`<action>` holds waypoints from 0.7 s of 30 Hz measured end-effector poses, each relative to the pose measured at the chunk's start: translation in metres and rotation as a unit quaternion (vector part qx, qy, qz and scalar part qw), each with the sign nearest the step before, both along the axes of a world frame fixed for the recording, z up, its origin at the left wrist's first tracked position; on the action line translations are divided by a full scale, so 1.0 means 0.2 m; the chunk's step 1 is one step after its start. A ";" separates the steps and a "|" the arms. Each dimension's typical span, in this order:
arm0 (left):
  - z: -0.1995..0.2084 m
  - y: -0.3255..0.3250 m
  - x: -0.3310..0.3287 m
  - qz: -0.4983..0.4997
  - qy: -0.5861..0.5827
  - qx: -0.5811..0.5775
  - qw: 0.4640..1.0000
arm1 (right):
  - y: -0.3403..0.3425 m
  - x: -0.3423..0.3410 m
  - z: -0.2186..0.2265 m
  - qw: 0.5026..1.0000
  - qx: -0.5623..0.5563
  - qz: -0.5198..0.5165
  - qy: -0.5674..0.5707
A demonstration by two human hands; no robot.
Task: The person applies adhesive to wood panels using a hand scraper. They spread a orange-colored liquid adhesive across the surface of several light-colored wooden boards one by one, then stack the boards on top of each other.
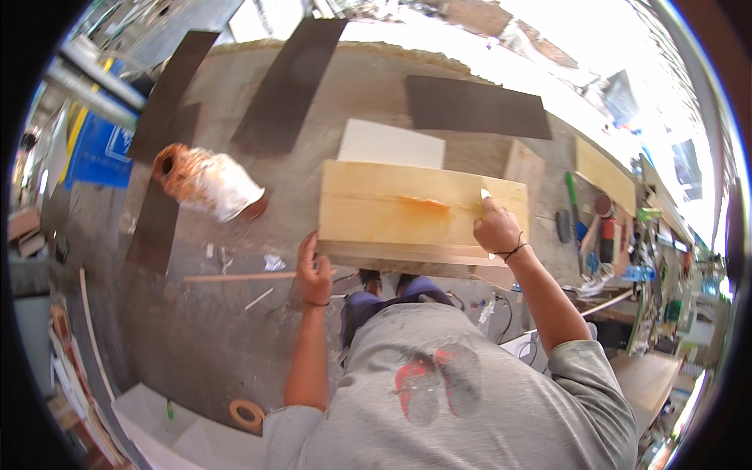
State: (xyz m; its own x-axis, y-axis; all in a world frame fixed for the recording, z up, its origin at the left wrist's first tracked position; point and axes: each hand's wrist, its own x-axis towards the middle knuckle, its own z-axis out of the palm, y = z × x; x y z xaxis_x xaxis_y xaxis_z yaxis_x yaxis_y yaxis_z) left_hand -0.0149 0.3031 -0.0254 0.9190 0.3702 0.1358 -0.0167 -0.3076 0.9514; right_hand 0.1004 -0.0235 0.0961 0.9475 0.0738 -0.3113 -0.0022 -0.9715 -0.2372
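Pale yellow wood: a long board [368, 204] lies mid-frame, near edge of the counter [345, 102], with a wet-looking amber smear [427, 206] around its middle. A second pale layer [392, 250] shows along its lower edge. Right hand [497, 229] is over the board's right part, fingers clenched on a small flat white tool [485, 193], index finger laid along it; tip pokes out above the hand, most of the rest hidden. Left hand [314, 270] is at the board's lower left corner, fingers up and slightly bent, seemingly against the edge; can't tell if they grip it or just rest there. Dark cord on each wrist. White panel [392, 146] sticks out behind the board, upper centre. Dark brown strips around: one upper right [478, 108], one tilted upper centre-left [294, 86], more at far left [160, 141]. White container [231, 184] crusted orange-brown lies on its side or tilted, left of the board, well apart from it. Small light wood piece [523, 160] just behind the board's right end. Right of frame: green-handled tool [572, 188], yellowish panel [603, 176], clutter of other tools, too small to sort. Lower left: tan tape ring [235, 406]. Thin wood strip [243, 277] and crumpled white scrap [274, 262] on the floor [211, 329]. Grey shirt [501, 392] fills bottom centre, red-marked print.
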 end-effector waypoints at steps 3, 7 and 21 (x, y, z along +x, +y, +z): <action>-0.07 -0.02 -0.07 0.064 0.028 -0.125 0.990 | 0.36 -0.01 0.00 0.991 0.083 0.100 -0.034; -0.27 -0.04 -0.23 0.129 0.034 -0.236 0.962 | 0.83 0.03 -0.09 0.962 0.066 0.264 -0.026; -0.43 0.09 -0.61 0.275 0.086 -0.275 0.917 | 1.13 -0.07 0.21 0.916 0.216 0.336 -0.047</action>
State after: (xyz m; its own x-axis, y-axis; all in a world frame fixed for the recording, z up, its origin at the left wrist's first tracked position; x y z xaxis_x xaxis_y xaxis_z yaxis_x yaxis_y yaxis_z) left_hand -0.1368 0.3218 -0.1109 0.5634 0.7526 -0.3408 0.1621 0.3037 0.9389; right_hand 0.0869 0.2023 0.1390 0.6639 0.7470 -0.0358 0.6016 -0.5620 -0.5677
